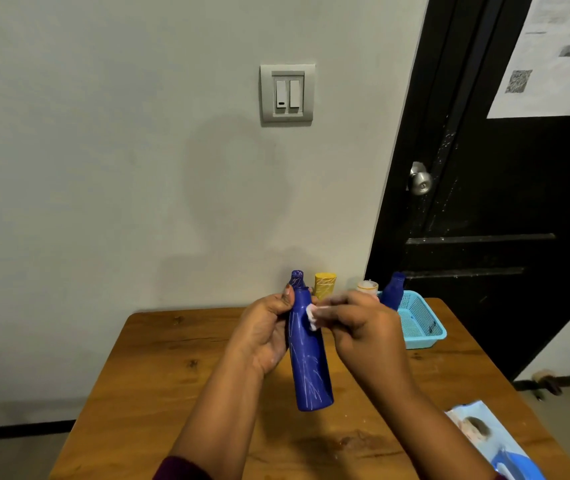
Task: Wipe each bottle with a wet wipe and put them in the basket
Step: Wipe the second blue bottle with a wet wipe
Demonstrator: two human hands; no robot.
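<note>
The scratched blue bottle (309, 362) is held above the wooden table (172, 368), neck pointing away, with the left hand (266, 330) curled round its upper body. The right hand (363, 327) pinches a white wipe (313, 315) against the bottle's shoulder. Behind the hands, by the wall, stand another blue bottle (297, 278), a yellow bottle (325, 284) and a small pale bottle (367, 286). A third blue bottle (393, 289) rises from the left end of the light blue basket (425, 327) at the table's far right, and a wipe pack (491, 441) lies at the near right edge
</note>
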